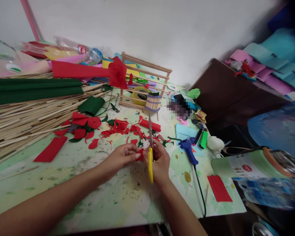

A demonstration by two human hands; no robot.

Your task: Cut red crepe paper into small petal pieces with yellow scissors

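Note:
Between the fingertips of my left hand (127,154) is a small piece of red felt (139,155). My right hand (161,161) grips a pair of scissors (150,164) by its yellow handles, blades pointing away from me. The right fingertips also lie close to the felt; whether they touch it I cannot tell. Just beyond both hands, red and green scraps (120,127) are scattered over the table (108,203), along with a rolled red strip (149,125). Cut red petal-like pieces (93,143) lie to the left.
Bundled thin sticks (39,111) and dark green felt (34,90) fill the left side. A stick frame (147,68) stands at the back with a small stick basket (153,102). On the right are a blue glue gun (188,149), its cord, and a green bottle (226,166).

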